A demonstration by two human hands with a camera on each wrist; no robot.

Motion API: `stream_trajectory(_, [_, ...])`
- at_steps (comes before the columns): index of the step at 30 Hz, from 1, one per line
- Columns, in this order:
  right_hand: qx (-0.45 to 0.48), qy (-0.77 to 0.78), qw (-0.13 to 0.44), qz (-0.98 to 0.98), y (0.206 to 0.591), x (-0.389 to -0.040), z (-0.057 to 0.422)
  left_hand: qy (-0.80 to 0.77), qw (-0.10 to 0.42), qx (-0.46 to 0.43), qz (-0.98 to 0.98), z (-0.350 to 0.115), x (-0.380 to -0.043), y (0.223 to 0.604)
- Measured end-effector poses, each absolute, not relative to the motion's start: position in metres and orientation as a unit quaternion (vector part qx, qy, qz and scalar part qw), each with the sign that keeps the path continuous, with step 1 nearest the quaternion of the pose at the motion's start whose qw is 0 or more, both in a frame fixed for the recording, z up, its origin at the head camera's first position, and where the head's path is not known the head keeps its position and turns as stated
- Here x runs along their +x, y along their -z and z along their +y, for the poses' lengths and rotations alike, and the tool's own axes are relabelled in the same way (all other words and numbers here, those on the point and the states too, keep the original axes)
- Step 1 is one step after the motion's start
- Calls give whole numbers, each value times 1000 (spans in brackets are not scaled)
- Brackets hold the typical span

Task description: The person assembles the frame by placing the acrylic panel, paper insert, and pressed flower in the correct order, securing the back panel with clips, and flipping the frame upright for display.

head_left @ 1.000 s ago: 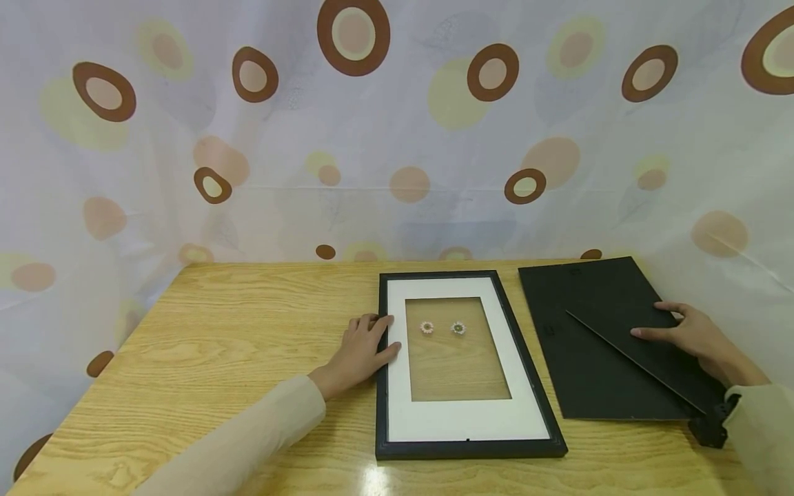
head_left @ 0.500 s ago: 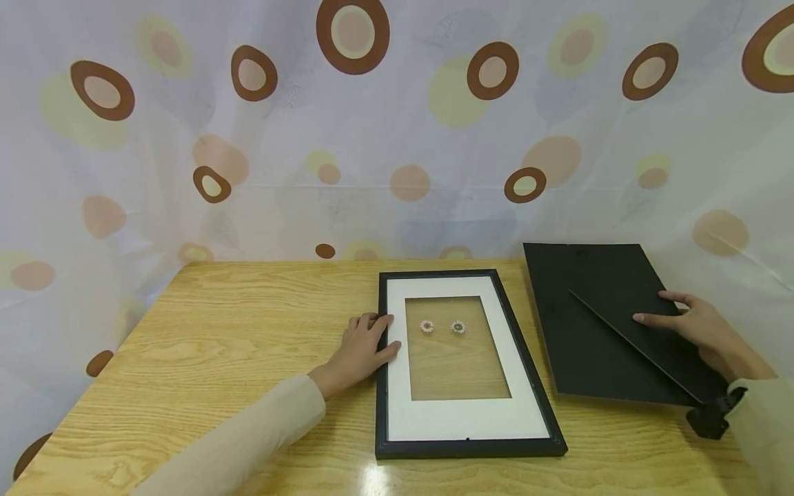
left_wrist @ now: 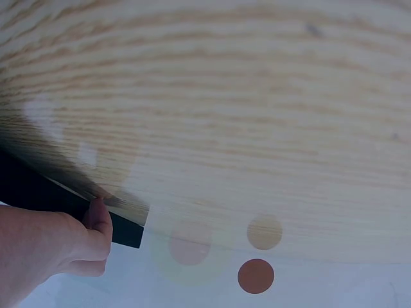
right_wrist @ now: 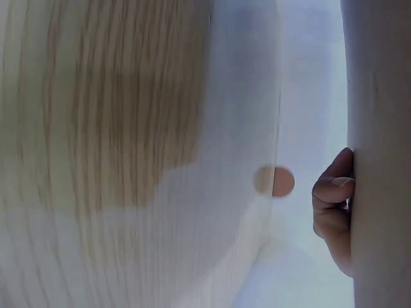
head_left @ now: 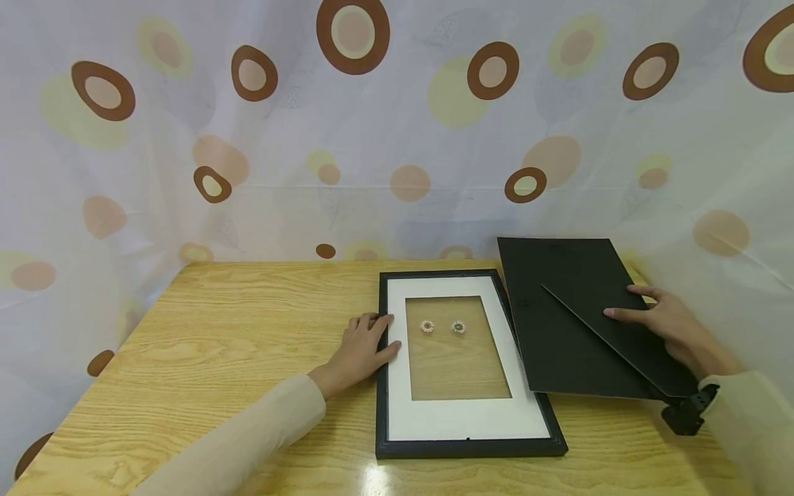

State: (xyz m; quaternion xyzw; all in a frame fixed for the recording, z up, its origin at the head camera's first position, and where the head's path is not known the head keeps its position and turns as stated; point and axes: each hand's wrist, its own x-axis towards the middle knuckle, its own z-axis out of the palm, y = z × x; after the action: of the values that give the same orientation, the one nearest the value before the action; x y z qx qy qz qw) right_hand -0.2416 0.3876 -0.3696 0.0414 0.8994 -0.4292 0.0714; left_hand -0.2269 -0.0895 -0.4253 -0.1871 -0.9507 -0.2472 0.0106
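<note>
A black picture frame (head_left: pixel 468 449) with a white mat (head_left: pixel 465 420) lies on the table. Two small daisies, one pinkish (head_left: pixel 426 326) and one with a green centre (head_left: pixel 458 327), show in the mat's window. My left hand (head_left: pixel 355 351) holds the frame's left side, thumb and fingertips over its edge; the left wrist view shows fingers curled at the black side (left_wrist: pixel 125 231). My right hand (head_left: pixel 673 327) grips the right edge of a black backing board (head_left: pixel 558 331) with a stand leg, thumb on top. In the right wrist view, fingers (right_wrist: pixel 331 192) curl under the board, which is raised and tilted.
The wooden table (head_left: pixel 248 324) stretches left of the frame. A patterned curtain (head_left: pixel 372 138) hangs behind and at both sides. The board's left edge overlaps the frame's right side in the head view.
The backing board has come up off the table, then moved left with my right hand, over the frame's right edge. My left hand and the picture frame have stayed put.
</note>
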Motion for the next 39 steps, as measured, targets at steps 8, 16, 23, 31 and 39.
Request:
stream_trajectory(8, [29, 439, 106, 892, 366, -238, 352, 245, 11, -188, -951, -90, -227, 427])
stream_trajectory(16, [36, 454, 127, 881, 365, -236, 313, 246, 17, -186, -951, -89, -227, 426])
stream_trajectory(23, [47, 463, 130, 875, 366, -230, 278, 243, 19, -186, -952, -90, -228, 427])
stream_trajectory(31, [52, 488, 147, 859, 366, -220, 244, 248, 15, -181, -952, -90, -228, 426])
stream_trajectory(39, [63, 503, 149, 849, 369, -213, 221, 251, 12, -186, -950, -92, -229, 427])
